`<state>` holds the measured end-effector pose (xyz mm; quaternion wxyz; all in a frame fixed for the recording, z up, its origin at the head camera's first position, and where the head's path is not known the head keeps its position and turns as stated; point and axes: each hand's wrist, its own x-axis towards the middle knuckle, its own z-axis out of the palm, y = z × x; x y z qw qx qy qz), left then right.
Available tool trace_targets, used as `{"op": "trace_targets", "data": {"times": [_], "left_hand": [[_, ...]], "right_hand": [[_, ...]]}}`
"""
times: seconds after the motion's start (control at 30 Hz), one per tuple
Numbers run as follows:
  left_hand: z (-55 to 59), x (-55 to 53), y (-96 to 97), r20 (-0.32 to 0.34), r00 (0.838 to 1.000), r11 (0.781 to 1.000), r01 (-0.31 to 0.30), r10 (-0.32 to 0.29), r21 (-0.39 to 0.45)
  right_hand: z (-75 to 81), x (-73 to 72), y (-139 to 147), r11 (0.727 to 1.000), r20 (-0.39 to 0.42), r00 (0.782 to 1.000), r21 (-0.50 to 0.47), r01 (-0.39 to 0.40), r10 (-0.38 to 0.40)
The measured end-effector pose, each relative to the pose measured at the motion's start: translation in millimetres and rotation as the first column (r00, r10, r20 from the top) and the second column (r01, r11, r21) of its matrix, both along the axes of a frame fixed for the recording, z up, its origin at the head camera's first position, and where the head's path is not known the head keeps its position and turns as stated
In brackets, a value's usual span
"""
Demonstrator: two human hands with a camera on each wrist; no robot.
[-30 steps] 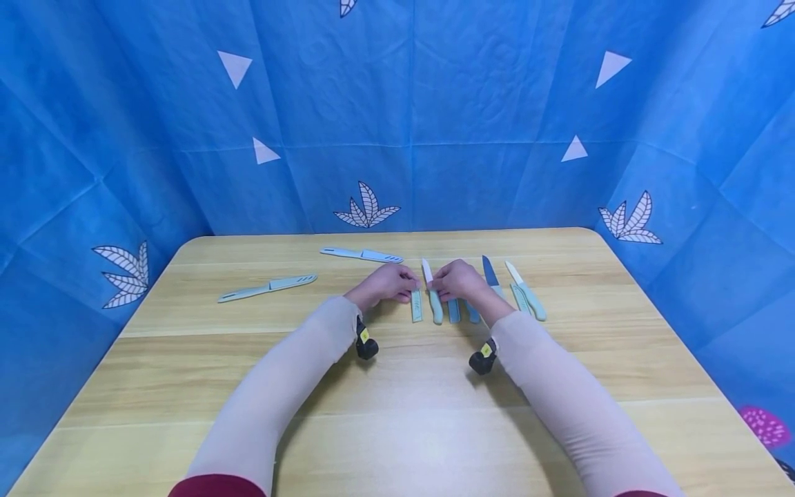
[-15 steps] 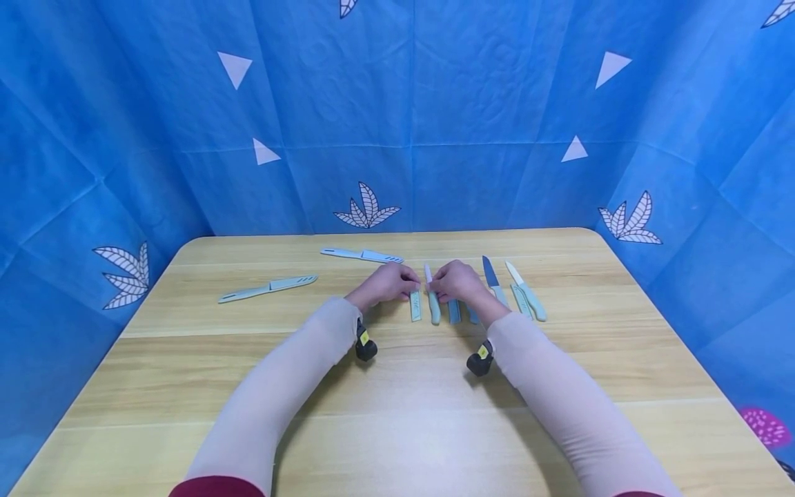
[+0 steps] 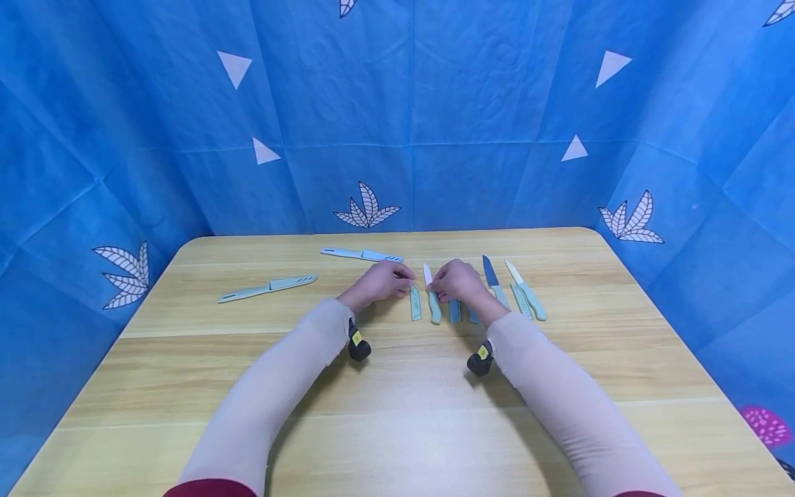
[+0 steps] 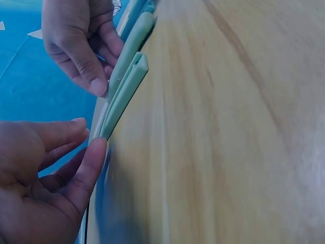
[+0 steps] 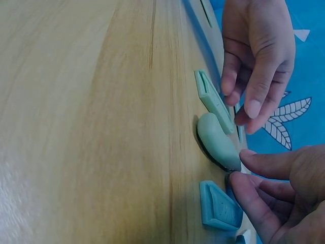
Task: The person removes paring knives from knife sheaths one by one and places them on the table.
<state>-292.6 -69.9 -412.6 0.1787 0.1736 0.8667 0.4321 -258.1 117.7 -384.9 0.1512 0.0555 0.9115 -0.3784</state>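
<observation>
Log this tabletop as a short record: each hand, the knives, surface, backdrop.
Left hand: at green sheath's far end; contact unclear
Right hand: pinches green-handled knife, white blade bare
Other bare blades: dark-bladed knife, far-right knife
Sheathed: blue knife at back, mint knife at left
Surface: wooden table
Backdrop: blue patterned cloth

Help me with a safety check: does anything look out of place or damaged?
No damage shows. What stands out is the right hand pinching a knife right beside its bare blade, an odd, possibly risky place to hold it.
</observation>
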Motion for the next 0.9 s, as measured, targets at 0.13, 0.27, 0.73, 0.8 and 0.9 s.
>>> {"op": "trace_targets", "data": {"times": [0.13, 0.27, 0.73, 0.8, 0.9], "left_hand": [[1.7, -1.7, -6.1, -0.014, 1.000, 1.000, -0.017, 0.017, 0.007], [3.3, -3.6, -13.0, -0.034, 0.999, 1.000, -0.025, 0.025, 0.000], [0.8, -12.4, -36.4, -0.179, 0.983, 0.991, -0.070, 0.049, -0.113], [1.0, -13.6, -39.0, -0.210, 0.976, 0.987, -0.083, 0.054, -0.134], [2.6, -16.1, -43.3, -0.250, 0.966, 0.982, -0.101, 0.059, -0.161]], "right_hand": [[-0.4, -1.6, 1, 1.000, -0.013, 1.000, 0.030, -0.003, 0.003], [-1.1, -3.2, 3, 0.999, -0.027, 1.000, 0.053, -0.013, 0.014], [1.4, -6.2, -5, 0.982, -0.175, 0.975, 0.156, -0.108, 0.136], [0.2, -7.3, -6, 0.980, -0.205, 0.966, 0.151, -0.130, 0.160], [-1.2, -8.1, -10, 0.980, -0.227, 0.957, 0.123, -0.157, 0.182]]}}
